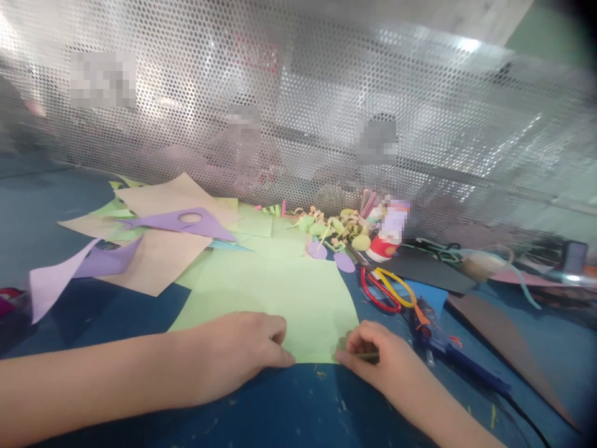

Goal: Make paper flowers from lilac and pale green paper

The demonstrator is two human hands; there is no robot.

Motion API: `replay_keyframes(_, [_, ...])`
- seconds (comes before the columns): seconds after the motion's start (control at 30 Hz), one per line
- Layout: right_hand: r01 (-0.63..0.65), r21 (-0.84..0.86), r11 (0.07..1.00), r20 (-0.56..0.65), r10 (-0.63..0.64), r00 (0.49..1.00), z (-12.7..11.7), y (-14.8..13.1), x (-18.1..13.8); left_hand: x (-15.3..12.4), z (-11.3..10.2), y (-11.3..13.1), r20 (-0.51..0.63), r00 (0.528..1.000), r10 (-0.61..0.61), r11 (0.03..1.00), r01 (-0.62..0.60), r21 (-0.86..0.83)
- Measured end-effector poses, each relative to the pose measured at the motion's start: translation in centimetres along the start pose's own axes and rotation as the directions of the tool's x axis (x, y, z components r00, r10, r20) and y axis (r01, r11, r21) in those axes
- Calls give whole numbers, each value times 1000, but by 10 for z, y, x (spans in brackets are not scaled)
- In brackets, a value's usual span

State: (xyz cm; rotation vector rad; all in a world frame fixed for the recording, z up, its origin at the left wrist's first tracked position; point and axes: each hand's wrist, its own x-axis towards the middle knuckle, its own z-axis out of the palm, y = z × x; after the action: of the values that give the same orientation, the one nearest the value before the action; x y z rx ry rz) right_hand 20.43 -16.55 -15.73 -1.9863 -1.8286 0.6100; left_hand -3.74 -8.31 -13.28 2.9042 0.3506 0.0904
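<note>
A light green sheet of paper (280,292) lies on the blue table in front of me, its far part curving upward a little. My left hand (245,342) has its fingers curled, with thumb and fingertips gripping the near edge of the sheet. At the near right corner, my right hand (377,354) pinches the same paper between thumb and fingers. Something thin and greenish shows through the gap in the right fingers; I cannot tell whether it is part of the sheet. The left fingertips are partly hidden by the hand.
Beige and purple paper scraps (172,255) lie at the left. Behind the sheet are paper curls and ovals (336,227) and a red-and-white bottle (385,246). Scissors (385,292) with red and yellow handles and a blue glue gun (457,361) lie right. A perforated metal screen (298,93) stands behind.
</note>
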Motion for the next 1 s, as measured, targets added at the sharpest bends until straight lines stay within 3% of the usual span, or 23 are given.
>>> replay_keyframes(0.27, [16,5,1000,-21,-16,1000,1,1,0,24,14,28,-152,982,109,965,-68,253])
replay_keyframes(0.47, [21,0,1000,-38,-21,999,0,2,0,31,23,28,-146,980,136,966,-98,241])
replay_keyframes(1.0, [51,158,986,28,-56,998,-10,10,-6,30,19,24,-134,980,145,982,-127,137])
